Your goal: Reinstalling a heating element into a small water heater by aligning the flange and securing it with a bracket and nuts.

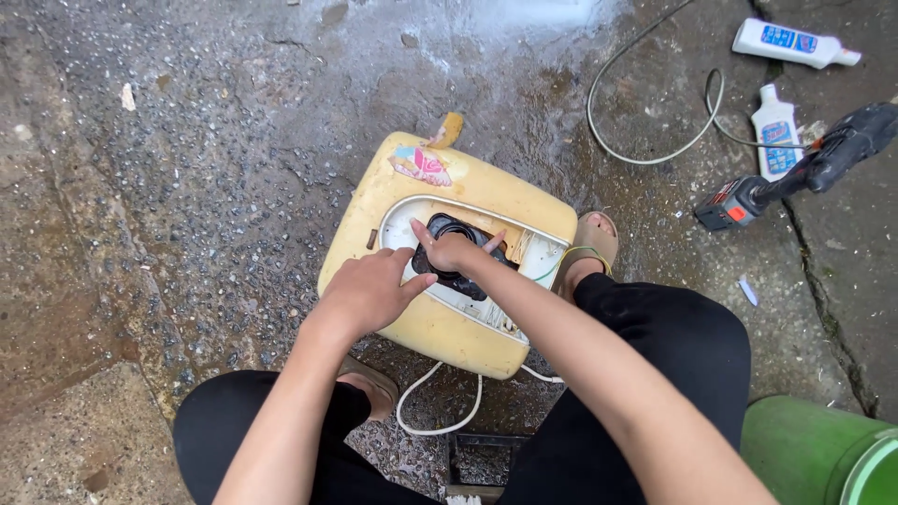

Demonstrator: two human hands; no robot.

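A yellowed plastic casing (440, 327) lies flat on the wet concrete floor (234, 140) between the person's feet, its opened side facing up. A white inner panel (402, 220) shows inside it, and in the middle of that panel sits a black round part (447, 227). Thin wires, one of them green (561, 257), run along the panel's right end. A colourful sticker (419, 164) is stuck near the casing's far edge, and a yellow tab (449, 128) pokes up just beyond it.

The right hand (454, 251) rests on the black round part with its fingers spread apart, the index finger and thumb pointing away over the part's rim; it grips nothing that can be seen. The left hand (369, 292) lies just beside it on the casing's near left side, fingers loosely together and flat against the plastic (the thumb points toward the right hand).

A white cord (440, 425) loops out from under the casing's near edge, between the person's black-trousered knees.

Farther off to the right, a power tool (795, 178) lies on the floor, with two white bottles (774, 131) near it and a thin grey cable (645, 154) curving beside them. A green bucket (814, 449) stands at the lower right.
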